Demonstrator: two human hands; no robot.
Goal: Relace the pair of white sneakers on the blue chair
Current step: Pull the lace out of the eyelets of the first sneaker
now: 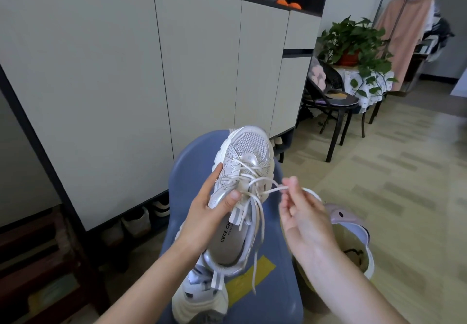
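Observation:
A white and silver sneaker is held up above the blue chair, toe pointing away. My left hand grips its left side, thumb pressed on the silver edge beside the tongue. My right hand pinches a loop of the white lace pulled out to the right from the eyelets. Two loose lace ends hang down over the shoe's opening. The second white sneaker lies on the chair seat under the first, partly hidden by my left forearm.
A tall cream cabinet stands just behind the chair, with shoes in the gap under it. A small lidded bin sits on the floor right of the chair. Farther right are a black chair and a potted plant.

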